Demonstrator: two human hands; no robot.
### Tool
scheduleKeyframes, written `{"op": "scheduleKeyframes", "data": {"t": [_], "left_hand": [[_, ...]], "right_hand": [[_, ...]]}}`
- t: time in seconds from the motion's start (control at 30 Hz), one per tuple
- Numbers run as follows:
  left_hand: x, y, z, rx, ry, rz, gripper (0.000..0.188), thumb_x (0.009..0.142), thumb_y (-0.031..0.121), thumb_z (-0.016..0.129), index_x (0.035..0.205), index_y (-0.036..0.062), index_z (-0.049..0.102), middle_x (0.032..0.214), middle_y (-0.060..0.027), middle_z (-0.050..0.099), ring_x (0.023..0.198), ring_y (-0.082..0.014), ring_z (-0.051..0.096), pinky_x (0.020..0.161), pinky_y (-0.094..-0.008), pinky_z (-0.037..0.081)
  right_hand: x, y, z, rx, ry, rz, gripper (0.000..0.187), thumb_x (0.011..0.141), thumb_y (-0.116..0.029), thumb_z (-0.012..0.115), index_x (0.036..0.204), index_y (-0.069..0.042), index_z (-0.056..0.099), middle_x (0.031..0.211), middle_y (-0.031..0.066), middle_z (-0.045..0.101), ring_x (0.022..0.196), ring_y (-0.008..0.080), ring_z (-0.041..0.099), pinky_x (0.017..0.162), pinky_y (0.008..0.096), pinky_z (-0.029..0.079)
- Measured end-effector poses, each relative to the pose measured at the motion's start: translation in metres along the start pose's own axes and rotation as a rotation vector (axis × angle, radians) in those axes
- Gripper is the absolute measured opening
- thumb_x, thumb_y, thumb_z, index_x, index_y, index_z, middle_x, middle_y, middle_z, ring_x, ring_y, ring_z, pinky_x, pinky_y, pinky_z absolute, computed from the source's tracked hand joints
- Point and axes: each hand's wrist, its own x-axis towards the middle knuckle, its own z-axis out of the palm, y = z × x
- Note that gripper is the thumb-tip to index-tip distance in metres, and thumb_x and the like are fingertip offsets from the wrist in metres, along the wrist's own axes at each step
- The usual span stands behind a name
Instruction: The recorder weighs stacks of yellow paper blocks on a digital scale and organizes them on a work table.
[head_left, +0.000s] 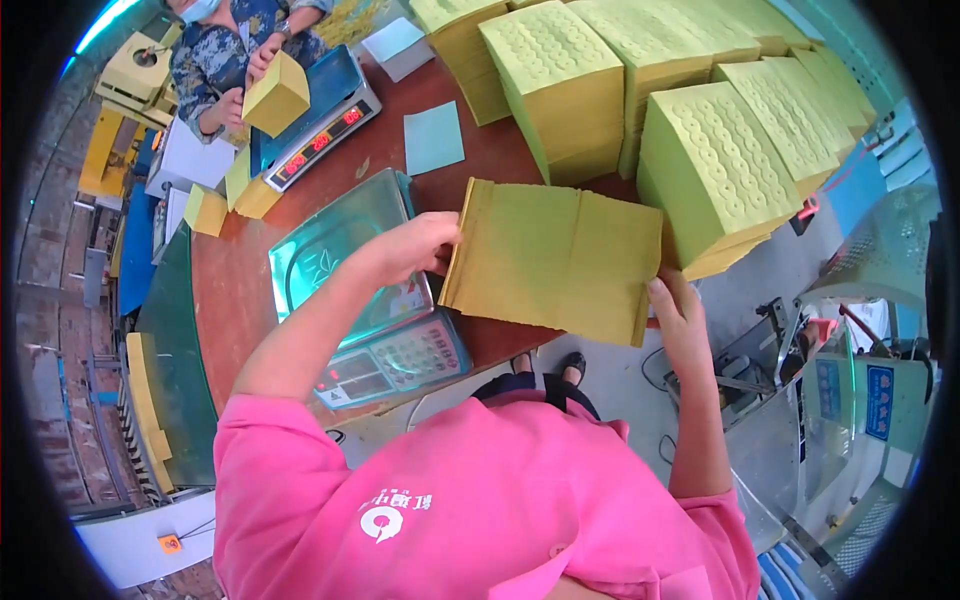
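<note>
Between my two hands I hold a stack of yellow paper sheets (560,258), its broad face turned up and its layered edge showing on the left. My left hand (420,245) is closed round its left edge, some fingers hidden behind it. My right hand (678,310) grips the lower right corner, with the thumb on the near side. Beneath my left forearm is a digital scale (395,360) with a clear plastic cover. Tall stacks of embossed yellow paper (715,165) stand just beyond my right hand.
Across the red table (235,290) a co-worker's hands hold a yellow paper block (276,95) over a second scale (320,140) with a lit red display. A pale blue sheet (434,138) and small yellow blocks (206,210) lie on the table. Machinery (850,390) stands at the right.
</note>
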Motion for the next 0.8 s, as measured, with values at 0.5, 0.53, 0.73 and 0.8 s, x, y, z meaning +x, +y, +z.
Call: {"op": "scheduleKeyframes", "data": {"t": [0.5,0.53,0.73,0.8], "left_hand": [[-0.043,-0.036,0.031,0.367,0.288,0.592,0.059,0.086,0.008,0.064,0.138,-0.0022,0.039,0.127,-0.0228,0.058,0.120,-0.0365,0.056,0.101,-0.0390,0.043],[-0.041,-0.046,0.033,0.373,0.294,0.593,0.059,0.086,0.008,0.064,0.138,-0.0022,0.039,0.127,-0.0228,0.058,0.120,-0.0365,0.056,0.101,-0.0390,0.043],[-0.039,-0.030,0.035,0.519,0.368,0.585,0.074,0.078,-0.001,0.061,0.146,0.0007,0.032,0.136,-0.0236,0.051,0.131,-0.0345,0.048,0.107,-0.0387,0.039],[-0.033,-0.023,0.024,0.414,0.256,0.509,0.072,0.077,-0.003,0.054,0.146,0.0012,0.033,0.136,-0.0199,0.053,0.131,-0.0298,0.048,0.108,-0.0365,0.038]], "right_hand": [[-0.037,-0.008,0.033,0.290,-0.072,-0.181,0.072,0.080,-0.002,0.066,0.143,0.002,0.033,0.121,0.0100,0.058,0.112,0.0186,0.056,0.097,0.0317,0.044],[-0.040,0.009,0.034,0.295,-0.075,-0.186,0.072,0.080,-0.002,0.066,0.143,0.002,0.033,0.121,0.0100,0.058,0.112,0.0186,0.056,0.097,0.0317,0.044],[-0.034,0.043,0.046,0.133,0.046,-0.340,0.080,0.077,-0.001,0.066,0.148,0.000,0.030,0.135,0.0112,0.049,0.124,0.0202,0.048,0.106,0.0349,0.035],[-0.030,0.039,0.045,0.152,0.040,-0.315,0.080,0.076,-0.001,0.066,0.148,0.000,0.030,0.135,0.0111,0.049,0.125,0.0197,0.047,0.107,0.0335,0.034]]}}
